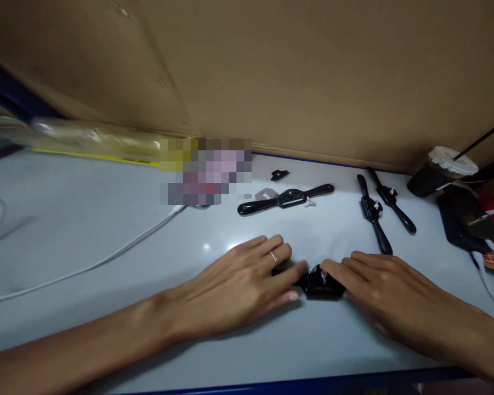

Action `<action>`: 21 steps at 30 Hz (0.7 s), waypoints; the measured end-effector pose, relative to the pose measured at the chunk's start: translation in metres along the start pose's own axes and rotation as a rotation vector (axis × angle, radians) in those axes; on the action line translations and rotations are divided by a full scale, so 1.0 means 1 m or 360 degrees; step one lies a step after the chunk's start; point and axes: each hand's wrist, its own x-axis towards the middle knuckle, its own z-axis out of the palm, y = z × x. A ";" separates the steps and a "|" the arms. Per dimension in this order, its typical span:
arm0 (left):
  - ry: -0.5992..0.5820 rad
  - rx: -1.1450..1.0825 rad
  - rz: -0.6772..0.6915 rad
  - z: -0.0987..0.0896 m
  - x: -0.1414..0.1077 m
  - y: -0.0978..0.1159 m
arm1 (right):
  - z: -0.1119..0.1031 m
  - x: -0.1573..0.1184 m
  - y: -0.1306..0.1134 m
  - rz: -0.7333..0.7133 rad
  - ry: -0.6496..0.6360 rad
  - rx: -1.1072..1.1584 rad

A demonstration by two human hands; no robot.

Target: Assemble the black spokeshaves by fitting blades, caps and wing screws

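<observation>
Near the front of the table, a black spokeshave [323,291] lies between my hands, a silver thumbscrew on its middle. My left hand [250,280], a ring on one finger, is closed round its left handle, the index finger reaching to the body. My right hand [378,288] grips the other handle, which it mostly hides, with a fingertip by the thumbscrew. Farther back lies a spokeshave body [291,198] in parts, with a grey blade [265,194], a loose thumbscrew [310,202] and a small black cap [279,174] around it. Two assembled spokeshaves [370,209] [389,196] rest side by side to the right.
A lidded cup [430,173] of dark drink with a straw stands at the back right, beside a black object [460,219] and cables. A white cable [127,252] runs left from a blurred-out item [214,175]. Cardboard [291,77] walls the table's back.
</observation>
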 end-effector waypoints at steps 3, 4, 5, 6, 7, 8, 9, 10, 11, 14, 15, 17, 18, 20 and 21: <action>0.0124 0.0060 -0.0292 0.002 -0.001 -0.005 | 0.003 -0.006 0.006 0.0129 -0.0051 0.0041; 0.0146 0.0080 -0.0390 0.004 -0.002 -0.008 | 0.004 -0.008 0.008 0.0179 -0.0051 0.0045; 0.0146 0.0104 -0.0473 0.007 -0.003 -0.010 | 0.005 -0.010 0.010 0.0226 -0.0051 0.0044; 0.0131 0.0125 -0.0528 0.010 -0.005 -0.013 | 0.005 -0.012 0.012 0.0265 -0.0046 0.0038; 0.0107 0.0148 -0.0561 0.012 -0.006 -0.015 | 0.005 -0.012 0.014 0.0301 -0.0048 0.0030; 0.0078 0.0170 -0.0577 0.015 -0.007 -0.017 | 0.005 -0.012 0.015 0.0339 -0.0050 0.0019; 0.0049 0.0191 -0.0582 0.017 -0.007 -0.019 | 0.005 -0.011 0.015 0.0378 -0.0058 0.0012; 0.0017 0.0210 -0.0584 0.019 -0.008 -0.020 | 0.004 -0.010 0.015 0.0411 -0.0071 0.0011; -0.0019 0.0223 -0.0587 0.020 -0.008 -0.020 | 0.003 -0.007 0.015 0.0445 -0.0083 0.0007; -0.0089 0.0236 -0.0582 0.018 -0.006 -0.020 | 0.004 0.000 0.015 0.0538 -0.0071 -0.0037; -0.0084 0.0239 -0.0579 0.016 -0.005 -0.020 | 0.005 0.002 0.016 0.0574 -0.0057 -0.0065; -0.0039 0.0248 -0.0569 0.012 -0.003 -0.018 | 0.009 0.007 0.020 0.0662 -0.0014 -0.0142; -0.0017 0.0248 -0.0559 0.010 -0.002 -0.017 | 0.011 0.009 0.023 0.0709 0.0008 -0.0182; 0.0006 0.0235 -0.0518 0.007 -0.001 -0.015 | 0.013 0.014 0.028 0.0821 0.0072 -0.0281; 0.0012 0.0214 -0.0490 0.005 -0.001 -0.013 | 0.014 0.016 0.031 0.0880 0.0103 -0.0330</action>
